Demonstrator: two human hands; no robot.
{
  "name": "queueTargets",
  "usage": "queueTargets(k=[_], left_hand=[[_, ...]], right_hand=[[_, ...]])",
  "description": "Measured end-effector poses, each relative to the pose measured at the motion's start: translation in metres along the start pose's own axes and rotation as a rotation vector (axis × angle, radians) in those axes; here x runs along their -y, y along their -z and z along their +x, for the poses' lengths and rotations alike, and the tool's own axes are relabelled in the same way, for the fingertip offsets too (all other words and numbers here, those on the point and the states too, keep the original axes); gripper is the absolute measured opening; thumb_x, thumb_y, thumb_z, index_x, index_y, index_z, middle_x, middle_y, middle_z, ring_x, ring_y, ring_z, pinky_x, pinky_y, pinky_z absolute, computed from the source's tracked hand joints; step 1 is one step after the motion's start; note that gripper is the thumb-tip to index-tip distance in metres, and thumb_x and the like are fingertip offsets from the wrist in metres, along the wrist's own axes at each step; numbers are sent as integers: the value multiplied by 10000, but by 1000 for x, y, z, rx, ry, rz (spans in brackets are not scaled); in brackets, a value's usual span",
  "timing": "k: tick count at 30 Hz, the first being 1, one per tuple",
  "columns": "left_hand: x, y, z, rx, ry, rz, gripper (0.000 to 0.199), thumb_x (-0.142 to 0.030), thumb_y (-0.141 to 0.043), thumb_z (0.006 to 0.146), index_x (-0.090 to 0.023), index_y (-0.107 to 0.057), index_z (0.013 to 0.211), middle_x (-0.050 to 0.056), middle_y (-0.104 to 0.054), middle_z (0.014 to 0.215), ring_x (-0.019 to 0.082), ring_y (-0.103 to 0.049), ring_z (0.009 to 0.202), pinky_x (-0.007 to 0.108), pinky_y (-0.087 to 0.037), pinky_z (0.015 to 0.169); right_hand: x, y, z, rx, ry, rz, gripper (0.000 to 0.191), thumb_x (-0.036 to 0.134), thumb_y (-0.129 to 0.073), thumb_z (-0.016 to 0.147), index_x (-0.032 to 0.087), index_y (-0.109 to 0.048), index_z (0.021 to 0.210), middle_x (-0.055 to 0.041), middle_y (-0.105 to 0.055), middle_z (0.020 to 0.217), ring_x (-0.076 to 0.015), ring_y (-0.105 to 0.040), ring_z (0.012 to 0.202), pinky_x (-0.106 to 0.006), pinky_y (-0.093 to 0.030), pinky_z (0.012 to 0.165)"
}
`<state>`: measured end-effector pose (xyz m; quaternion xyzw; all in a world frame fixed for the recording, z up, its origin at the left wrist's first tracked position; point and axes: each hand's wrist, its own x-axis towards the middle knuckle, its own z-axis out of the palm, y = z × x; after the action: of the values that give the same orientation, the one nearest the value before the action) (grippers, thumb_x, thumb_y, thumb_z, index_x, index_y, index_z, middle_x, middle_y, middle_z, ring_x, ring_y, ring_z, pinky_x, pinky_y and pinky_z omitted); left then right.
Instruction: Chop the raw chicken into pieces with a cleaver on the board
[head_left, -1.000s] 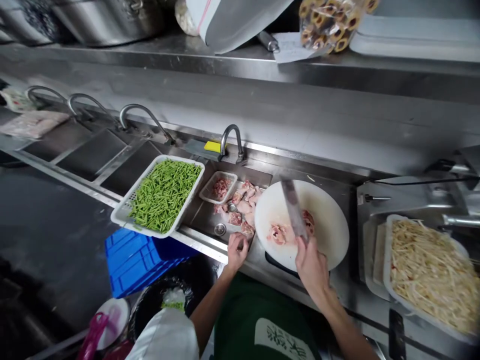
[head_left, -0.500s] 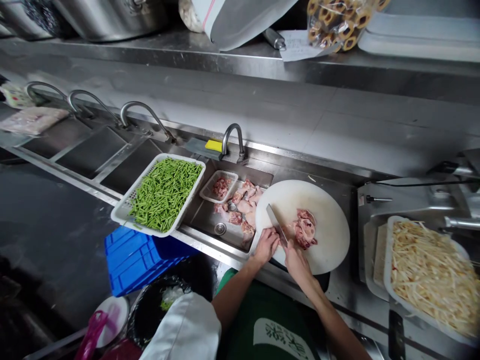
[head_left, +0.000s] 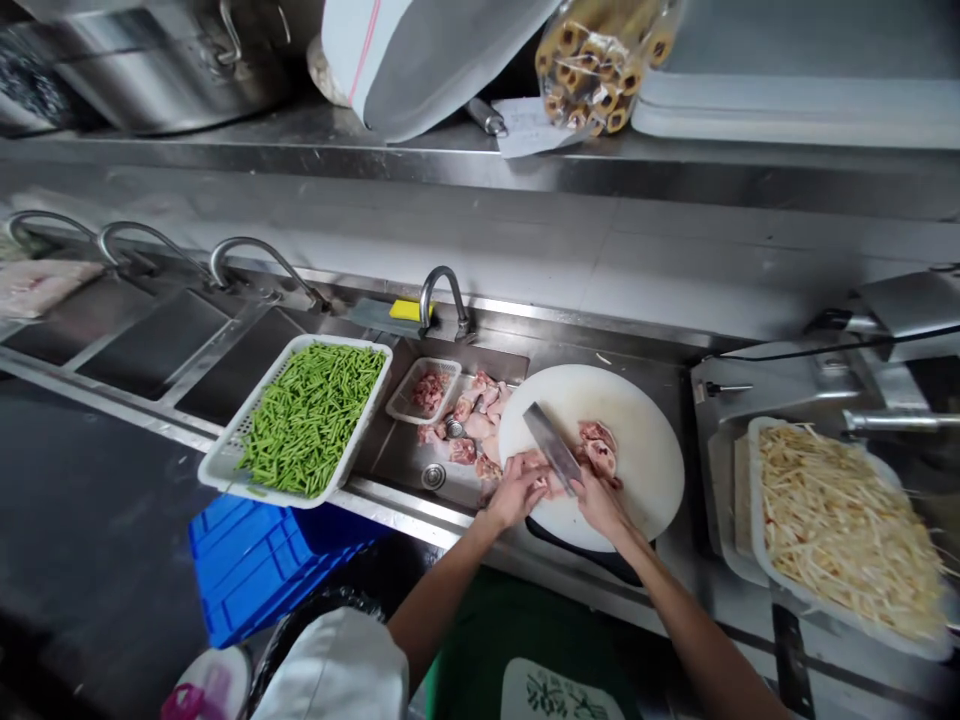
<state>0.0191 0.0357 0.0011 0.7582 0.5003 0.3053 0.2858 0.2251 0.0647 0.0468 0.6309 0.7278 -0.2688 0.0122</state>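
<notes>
My right hand (head_left: 602,505) is wrapped round the handle of a cleaver (head_left: 552,443), whose broad blade points up and left over a round white cutting board (head_left: 652,480). Fingers curled, my left hand (head_left: 516,492) grips a piece of raw chicken (head_left: 553,486) on the board's near left part, close to the blade. Right of the cleaver lies a small heap of cut raw meat (head_left: 598,448). Several chicken pieces (head_left: 480,425) rest in the sink left of the board, beside a small white basket (head_left: 395,408) holding chopped meat.
A white tray (head_left: 217,468) of cut green beans straddles the sink edge. Bean sprouts fill another tray (head_left: 756,500) at right. A faucet (head_left: 442,275) rises behind the sink, near a yellow sponge (head_left: 411,310). Overhead runs a steel shelf (head_left: 300,160); a blue crate (head_left: 247,560) stands below.
The view has shifted, so the counter sits further left and the shelf lower. The cleaver blade now shows its flat side more, and more of the chicken at my left hand is visible.
</notes>
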Motion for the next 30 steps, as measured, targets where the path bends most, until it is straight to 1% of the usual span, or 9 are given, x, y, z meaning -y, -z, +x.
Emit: queueTargets(k=[3, 6, 9, 12, 16, 19, 22, 25, 30], left_hand=[[4, 19, 3, 197, -126, -37, 200, -244, -582, 939, -248, -686, 1110, 95, -525, 1349, 244, -477, 1288, 430, -415, 1108], [1, 22, 3, 290, -147, -73, 210, -308, -641, 907, -235, -657, 1104, 83, -584, 1284, 228, -544, 1216, 369, -455, 1058], [-10, 8, 4, 160, 74, 4, 335, -321, -742, 812, -216, -602, 1098, 76, -609, 1113, 236, -600, 1035, 372, -518, 912], [-23, -12, 2, -49, 255, 44, 238, -189, -680, 813, -202, -550, 1012, 50, -561, 999, 187, -585, 843, 326, -515, 764], [-31, -24, -8, -242, 288, 24, 135, -97, -574, 837, -203, -526, 904, 38, -546, 923, 178, -550, 809, 312, -480, 736], [-28, -25, -15, -364, 275, 32, 71, -150, -567, 886, -203, -546, 929, 52, -579, 930, 210, -551, 893, 361, -478, 812], [-22, -29, -15, -301, 193, 27, 76, -193, -590, 901, -199, -575, 975, 61, -599, 962, 218, -558, 919, 380, -490, 837], [-13, -38, -8, -227, 57, -8, 112, -174, -532, 935, -195, -603, 1019, 71, -602, 1001, 204, -571, 947, 352, -521, 833], [0, -39, -3, -272, -51, 7, 157, -205, -536, 957, -196, -637, 1076, 79, -614, 1030, 211, -575, 1015, 374, -533, 897]], right_hand=[[-29, -7, -20, -73, -70, -12, 376, 226, -464, 1005, 115, -485, 1363, -187, -665, 1229, -240, -643, 1128, -275, -441, 867], [-28, -9, -34, -29, -155, -30, 375, 241, -457, 1015, 109, -474, 1366, -187, -679, 1181, -235, -686, 1018, -270, -441, 794], [-8, 1, -39, 29, -161, -56, 345, 205, -436, 1016, 98, -478, 1342, -190, -701, 1111, -236, -703, 967, -277, -437, 758], [15, 15, -42, 59, -169, -109, 331, 186, -391, 1023, 105, -469, 1334, -189, -723, 1034, -250, -719, 922, -289, -442, 714], [36, 22, -43, -10, -166, -148, 340, 205, -348, 1036, 97, -450, 1341, -196, -733, 983, -262, -732, 877, -295, -458, 693], [42, 15, -39, -43, -128, -116, 348, 182, -324, 1033, 75, -471, 1330, -213, -728, 1017, -258, -728, 924, -290, -470, 734], [35, 4, -41, 19, -107, -103, 386, 116, -331, 1010, 37, -451, 1368, -233, -714, 1089, -257, -711, 1001, -293, -466, 782], [19, -3, -50, 91, -125, -93, 378, 127, -326, 1015, 60, -471, 1358, -200, -726, 1069, -259, -713, 978, -302, -453, 755], [6, 1, -64, 107, -171, -106, 345, 193, -329, 1040, 89, -502, 1320, -163, -737, 987, -246, -713, 935, -289, -425, 723]])
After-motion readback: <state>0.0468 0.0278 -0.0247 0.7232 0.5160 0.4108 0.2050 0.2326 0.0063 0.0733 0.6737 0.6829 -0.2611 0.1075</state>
